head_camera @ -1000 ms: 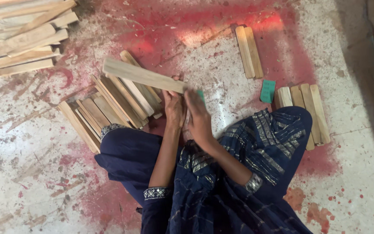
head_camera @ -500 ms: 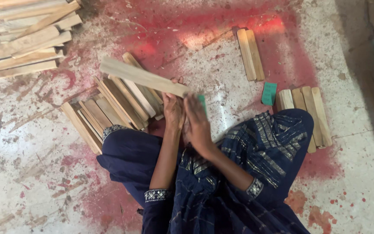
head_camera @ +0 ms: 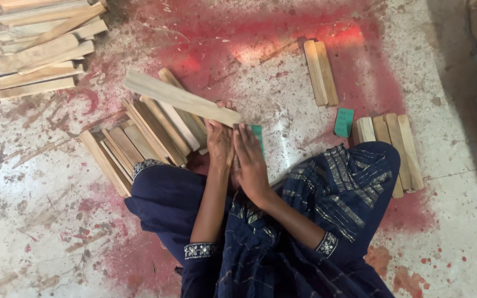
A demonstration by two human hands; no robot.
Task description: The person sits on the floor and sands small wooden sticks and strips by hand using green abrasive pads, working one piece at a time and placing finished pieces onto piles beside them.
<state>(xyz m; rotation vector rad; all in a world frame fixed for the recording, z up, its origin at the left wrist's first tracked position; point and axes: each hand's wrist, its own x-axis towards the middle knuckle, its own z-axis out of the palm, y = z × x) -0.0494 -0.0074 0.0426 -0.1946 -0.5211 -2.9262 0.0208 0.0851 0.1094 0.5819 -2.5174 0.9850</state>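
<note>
I sit on the floor in dark blue patterned clothes. My left hand [head_camera: 219, 142] grips the near end of a long pale wooden strip [head_camera: 178, 97], which slants up and away to the left over a pile of similar strips [head_camera: 139, 140]. My right hand [head_camera: 249, 160] lies close beside the left, fingers pressed on a small green sanding sheet [head_camera: 258, 137] whose edge shows past the fingertips, just below the strip's near end.
A larger stack of wooden strips [head_camera: 40, 49] lies at the far left. Two strips [head_camera: 320, 72] lie at the upper right, and several more [head_camera: 393, 143] by my right knee, next to another green sheet [head_camera: 344, 122]. The floor [head_camera: 40, 221] is white, stained red.
Both hands and the strip have barely shifted. The left hand keeps its grip on the strip and the right stays on the green sheet.
</note>
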